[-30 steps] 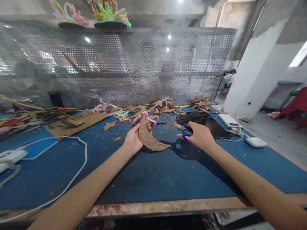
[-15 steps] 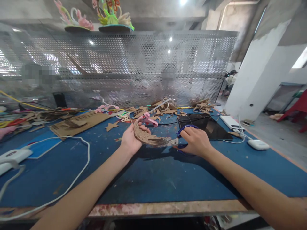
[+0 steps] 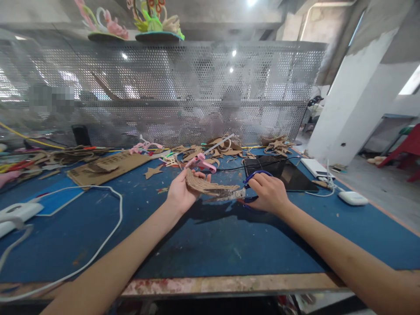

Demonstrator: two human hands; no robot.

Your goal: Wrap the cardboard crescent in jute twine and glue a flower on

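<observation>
My left hand [image 3: 183, 191] is closed around a curved brown strip [image 3: 210, 187] that looks like corrugated cardboard with ridged, stringy lines. My right hand [image 3: 269, 192] grips blue-handled scissors [image 3: 234, 194], its fingers in the loops. The worn metal blades lie along the lower edge of the strip, parted a little and pointing left. Whether they are biting into it I cannot tell. Just behind the strip lies a pink glue gun [image 3: 202, 163] with a pale glue stick poking out of its back.
Cardboard scraps [image 3: 197, 152] lie along the foot of a perforated metal screen [image 3: 203, 87]. A cardboard star [image 3: 153, 171] and a cardboard sheet [image 3: 114, 166] sit left of centre. A black panel [image 3: 285, 175] lies behind my right hand. A white cable [image 3: 120, 210] loops at left.
My left hand and the brown strip have shifted slightly right. The strip's free end now reaches over the scissors' pivot, and the blades show more clearly beneath it. My right hand has hardly moved.
</observation>
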